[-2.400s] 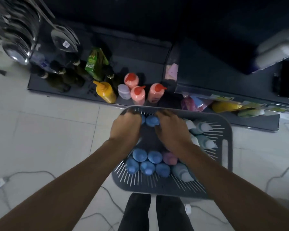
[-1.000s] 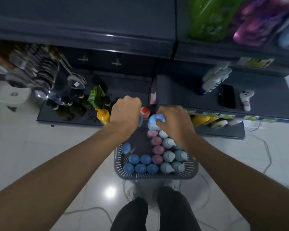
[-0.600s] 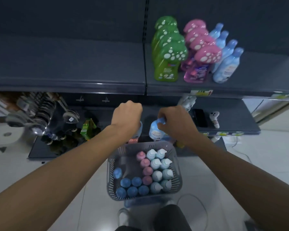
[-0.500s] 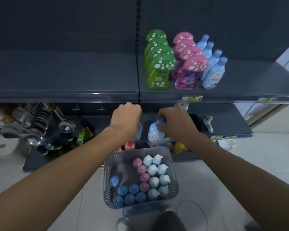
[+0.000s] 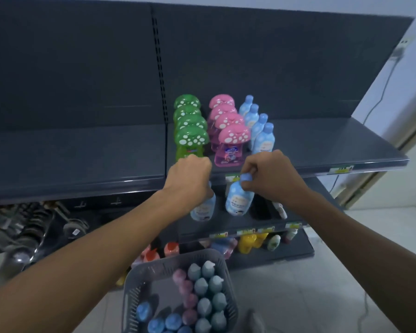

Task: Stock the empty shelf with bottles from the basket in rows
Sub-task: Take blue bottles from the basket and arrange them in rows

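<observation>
Both hands, which a couple of seconds ago are down in the basket [image 5: 135, 292] closing on blue caps, now hang level with the front lip of the shelf [image 5: 322, 145], each carrying one bottle clear of the basket. The left hand [image 5: 190, 176] is a fist curled round the top of the left blue bottle [image 5: 203, 209], whose cap is hidden under the fingers. The right hand [image 5: 269, 174] pinches the cap of the right blue bottle [image 5: 238, 198] between thumb and fingertips. Both bottles dangle upright just below the shelf edge, in front of the lower tier, touching nothing but the hands. The view has also swung up from the floor to the shelf, so the target is in sight: a row of green bottles [image 5: 190, 133], a row of pink bottles [image 5: 231, 138] and a row of blue bottles [image 5: 262, 135] stand side by side, with bare shelf to their right and in the whole left bay. The basket on the floor holds many more bottles, with a gap among the blue ones. For the task, the carry looks nearly done but the placing is not: the pair must rise over the lip and, most likely, start a new row just right of the blue one.
</observation>
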